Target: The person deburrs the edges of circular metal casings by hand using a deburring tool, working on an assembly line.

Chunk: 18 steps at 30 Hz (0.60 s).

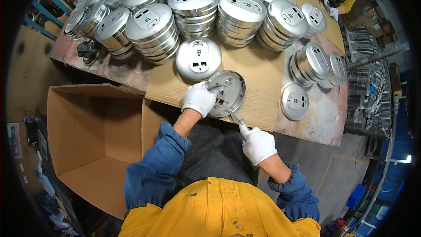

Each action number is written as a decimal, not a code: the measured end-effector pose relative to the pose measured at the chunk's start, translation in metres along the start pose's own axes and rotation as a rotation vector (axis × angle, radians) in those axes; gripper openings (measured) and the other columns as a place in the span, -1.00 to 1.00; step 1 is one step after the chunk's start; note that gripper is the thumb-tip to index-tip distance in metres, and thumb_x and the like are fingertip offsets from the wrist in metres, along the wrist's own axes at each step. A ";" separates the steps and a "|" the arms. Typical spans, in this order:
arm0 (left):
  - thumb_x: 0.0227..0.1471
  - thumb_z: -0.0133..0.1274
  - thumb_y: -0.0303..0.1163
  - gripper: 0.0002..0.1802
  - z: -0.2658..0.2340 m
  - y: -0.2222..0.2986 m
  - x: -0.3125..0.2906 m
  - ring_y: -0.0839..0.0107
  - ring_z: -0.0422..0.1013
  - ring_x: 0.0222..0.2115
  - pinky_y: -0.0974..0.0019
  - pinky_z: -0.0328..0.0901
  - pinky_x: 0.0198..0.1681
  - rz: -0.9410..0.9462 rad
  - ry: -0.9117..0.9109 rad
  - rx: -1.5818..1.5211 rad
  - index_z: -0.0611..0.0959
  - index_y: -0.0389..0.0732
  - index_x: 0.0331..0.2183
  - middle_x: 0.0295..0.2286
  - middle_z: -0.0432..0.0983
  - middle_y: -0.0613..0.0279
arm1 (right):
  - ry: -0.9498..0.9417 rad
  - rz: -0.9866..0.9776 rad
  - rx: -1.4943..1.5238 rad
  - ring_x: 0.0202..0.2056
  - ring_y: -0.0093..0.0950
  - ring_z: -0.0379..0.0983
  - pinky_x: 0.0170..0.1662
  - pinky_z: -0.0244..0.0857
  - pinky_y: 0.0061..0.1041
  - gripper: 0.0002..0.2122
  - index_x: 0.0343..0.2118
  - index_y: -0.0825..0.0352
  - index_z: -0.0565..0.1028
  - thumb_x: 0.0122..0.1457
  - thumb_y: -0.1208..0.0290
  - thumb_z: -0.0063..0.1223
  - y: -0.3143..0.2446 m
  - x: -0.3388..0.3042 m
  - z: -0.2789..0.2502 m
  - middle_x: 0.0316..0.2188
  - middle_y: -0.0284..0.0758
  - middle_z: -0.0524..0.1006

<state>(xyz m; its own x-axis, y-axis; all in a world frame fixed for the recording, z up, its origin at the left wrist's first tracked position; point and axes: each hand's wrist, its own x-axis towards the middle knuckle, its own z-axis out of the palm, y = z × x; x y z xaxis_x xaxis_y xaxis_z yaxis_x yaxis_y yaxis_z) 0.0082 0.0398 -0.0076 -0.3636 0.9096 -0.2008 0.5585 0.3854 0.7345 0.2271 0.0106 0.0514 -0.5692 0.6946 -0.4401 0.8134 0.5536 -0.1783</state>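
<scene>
A round silver metal housing (237, 88) lies hollow side up near the front edge of the cardboard-covered table. My left hand (199, 99), in a white glove, grips its left side, the fingers reaching inside over the raised bosses and cutouts. My right hand (258, 145), also gloved, is closed around a slim grey metal tool (233, 115) that looks like a file. The tool's tip meets the near rim of the housing. Just beyond, another housing (199, 57) sits dome side up, showing small square and round cutouts.
Stacks of silver housings (193, 4) fill the far side of the table, with shorter stacks (310, 63) at right. A power sander (89, 52) rests at far left. An open cardboard box (94, 127) stands at my left. Another person's gloved hands (329, 4) work at upper right.
</scene>
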 end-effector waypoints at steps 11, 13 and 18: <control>-0.10 0.24 -0.26 -0.66 0.016 0.002 -0.013 0.37 0.55 -0.41 0.34 0.38 -0.31 0.121 0.142 -0.164 0.65 -0.29 -0.30 -0.45 0.61 0.06 | 0.374 0.034 0.170 -0.55 -0.13 0.46 -0.47 0.34 -0.19 -0.66 0.01 -0.04 0.41 0.13 0.26 -0.02 0.020 -0.005 0.023 -0.61 -0.17 0.49; -0.10 0.19 -0.20 -0.68 0.022 0.008 -0.018 0.17 0.52 -0.43 0.22 0.37 -0.34 0.146 0.157 -0.243 0.65 -0.23 -0.32 -0.49 0.58 0.01 | 0.304 0.026 0.191 -0.48 -0.15 0.48 -0.40 0.35 -0.22 -0.71 -0.05 0.01 0.47 0.13 0.26 -0.04 0.028 -0.010 -0.002 -0.55 -0.16 0.53; -0.08 0.21 -0.25 -0.71 0.025 0.011 -0.020 0.18 0.54 -0.44 0.25 0.39 -0.38 0.129 0.158 -0.072 0.65 -0.25 -0.34 -0.48 0.59 0.03 | -0.008 0.050 0.002 -0.43 -0.16 0.50 -0.36 0.35 -0.24 -0.68 -0.02 0.08 0.45 0.14 0.29 -0.11 0.026 -0.008 -0.050 -0.51 -0.17 0.55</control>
<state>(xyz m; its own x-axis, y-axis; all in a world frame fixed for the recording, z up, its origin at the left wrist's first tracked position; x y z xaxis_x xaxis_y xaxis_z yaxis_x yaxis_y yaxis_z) 0.0401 0.0295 -0.0118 -0.4081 0.9129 -0.0023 0.5551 0.2501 0.7933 0.2464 0.0422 0.0943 -0.5269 0.7175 -0.4557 0.8411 0.5174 -0.1578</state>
